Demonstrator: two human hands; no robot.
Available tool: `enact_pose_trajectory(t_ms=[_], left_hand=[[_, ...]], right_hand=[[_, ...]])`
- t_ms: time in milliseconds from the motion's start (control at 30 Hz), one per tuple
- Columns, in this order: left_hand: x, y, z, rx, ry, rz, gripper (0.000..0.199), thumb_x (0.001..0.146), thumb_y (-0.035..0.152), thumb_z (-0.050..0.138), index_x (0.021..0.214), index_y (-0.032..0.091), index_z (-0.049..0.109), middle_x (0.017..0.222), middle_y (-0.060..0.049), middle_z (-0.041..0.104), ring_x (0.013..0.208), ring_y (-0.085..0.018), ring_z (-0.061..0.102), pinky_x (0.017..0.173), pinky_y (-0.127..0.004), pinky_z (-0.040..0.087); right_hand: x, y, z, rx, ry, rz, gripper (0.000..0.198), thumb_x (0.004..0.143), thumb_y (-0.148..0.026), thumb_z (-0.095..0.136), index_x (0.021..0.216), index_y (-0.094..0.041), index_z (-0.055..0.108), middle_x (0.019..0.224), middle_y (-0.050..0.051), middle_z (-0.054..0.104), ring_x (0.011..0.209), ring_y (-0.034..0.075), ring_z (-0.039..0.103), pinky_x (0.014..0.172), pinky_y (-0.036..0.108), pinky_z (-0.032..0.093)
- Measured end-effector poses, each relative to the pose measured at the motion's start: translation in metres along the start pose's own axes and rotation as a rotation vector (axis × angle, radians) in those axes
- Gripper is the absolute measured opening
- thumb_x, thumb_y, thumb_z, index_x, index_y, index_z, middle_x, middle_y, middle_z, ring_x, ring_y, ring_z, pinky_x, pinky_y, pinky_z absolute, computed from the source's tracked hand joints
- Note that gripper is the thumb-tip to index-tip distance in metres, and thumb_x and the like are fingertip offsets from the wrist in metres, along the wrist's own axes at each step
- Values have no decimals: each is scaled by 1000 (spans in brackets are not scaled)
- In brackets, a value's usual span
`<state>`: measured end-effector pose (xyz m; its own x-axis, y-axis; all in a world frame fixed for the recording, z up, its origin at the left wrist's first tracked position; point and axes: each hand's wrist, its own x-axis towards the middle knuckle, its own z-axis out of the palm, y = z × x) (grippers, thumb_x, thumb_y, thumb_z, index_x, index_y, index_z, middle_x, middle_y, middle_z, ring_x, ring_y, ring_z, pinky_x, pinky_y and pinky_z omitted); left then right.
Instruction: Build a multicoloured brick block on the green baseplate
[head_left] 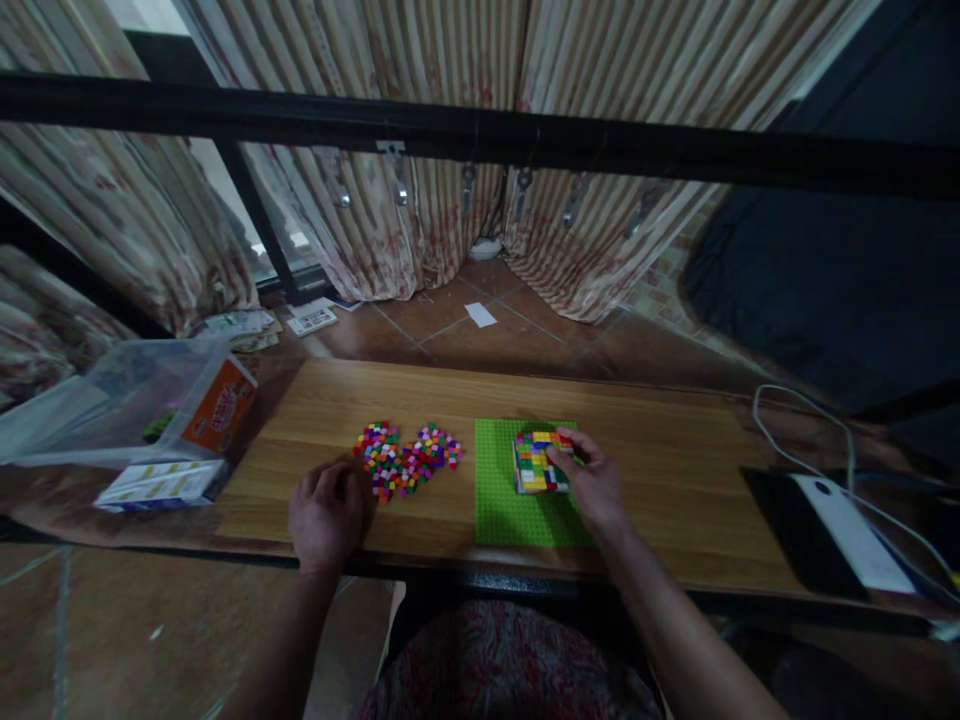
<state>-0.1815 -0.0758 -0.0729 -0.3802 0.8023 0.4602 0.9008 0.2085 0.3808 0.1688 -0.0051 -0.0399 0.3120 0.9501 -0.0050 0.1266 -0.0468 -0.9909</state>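
Note:
A low block of multicoloured building bricks [534, 470] sits on a green studded baseplate [495, 520]. My right hand [594, 482] reaches over its right side, thumb on the top face and fingertips at the far right corner. Whether a single small brick is between those fingers is hidden. To the left, a loose pile of small coloured bricks [409, 462] lies on the wooden tabletop. My left hand [326, 512] rests on the wood at the pile's left edge, its fingers curled in. Anything inside that hand is hidden.
A clear plastic bin [142, 400] with an orange label lies at the left, behind a white and gold box [161, 484]. At the right are a black and white flat item [832, 525] and a white cable [847, 440]. A dark metal bar [480, 135] crosses beyond the table [667, 450].

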Motion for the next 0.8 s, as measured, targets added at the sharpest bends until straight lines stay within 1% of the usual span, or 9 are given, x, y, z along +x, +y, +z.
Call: enact_pose_trajectory(t_ms=[67,167,267,333,400,500,567,667,800], left_hand=[[-1,1,-1,-2,7,-7,25,86,34,52,95,18,69,103,-10,67,95,-23,61,86,-35,48],[-3,5,-2,-22,1,-23,23,86,33,52,94,20,69,101,-9,67,94,-23,62,85,-35,48],[-4,7,-3,-44,-7,-35,21,87,31,52,95,20,68,102,-8,67,95,-22,62,86,-34,48],[-5,7,-4,-41,-12,-40,21,86,30,52,95,20,68,101,-9,66,95,-23,61,87,-35,48],[-5,8,-4,-44,-20,-45,20,86,30,52,95,20,68,100,-9,66,94,-23,61,86,-35,48],[-5,8,-5,-51,-34,-47,20,86,28,52,96,20,67,100,-9,66,93,-23,61,85,-36,49],[-6,9,-4,-51,-33,-43,20,86,28,52,96,19,67,100,-9,66,93,-23,61,84,-36,48],[-6,8,-3,-55,-25,-35,20,86,28,52,96,19,67,99,-9,66,92,-22,61,84,-36,48],[-7,7,-2,-60,-19,-31,19,86,27,52,95,20,67,100,-9,67,92,-22,61,85,-36,48]], right_hand=[[-6,-7,-4,-91,40,-88,44,67,-46,75,102,-19,71,100,7,70,87,21,64,78,38,53],[-27,-25,0,-254,112,-318,33,78,-45,67,100,-20,71,110,9,67,99,23,62,85,39,50],[-54,-39,23,-301,-184,-433,20,88,-37,59,95,-23,71,98,5,70,90,19,64,82,34,50],[-71,-38,46,-348,-378,-486,18,90,-31,55,93,-24,71,91,4,71,87,18,64,80,33,49],[-81,-29,71,-391,-465,-515,18,91,-27,53,90,-23,70,86,3,70,84,18,64,79,32,49],[-86,-12,103,-480,-499,-560,18,91,-23,51,89,-22,69,89,5,69,86,20,62,82,34,47],[-84,-3,118,-557,-508,-591,16,91,-22,53,92,-21,69,92,6,69,90,22,61,84,35,46],[-80,2,129,-670,-507,-624,13,89,-23,56,93,-21,69,93,7,67,93,23,58,85,36,45],[-78,3,134,-749,-496,-651,10,88,-23,58,90,-22,68,91,6,65,91,23,57,84,35,43]])
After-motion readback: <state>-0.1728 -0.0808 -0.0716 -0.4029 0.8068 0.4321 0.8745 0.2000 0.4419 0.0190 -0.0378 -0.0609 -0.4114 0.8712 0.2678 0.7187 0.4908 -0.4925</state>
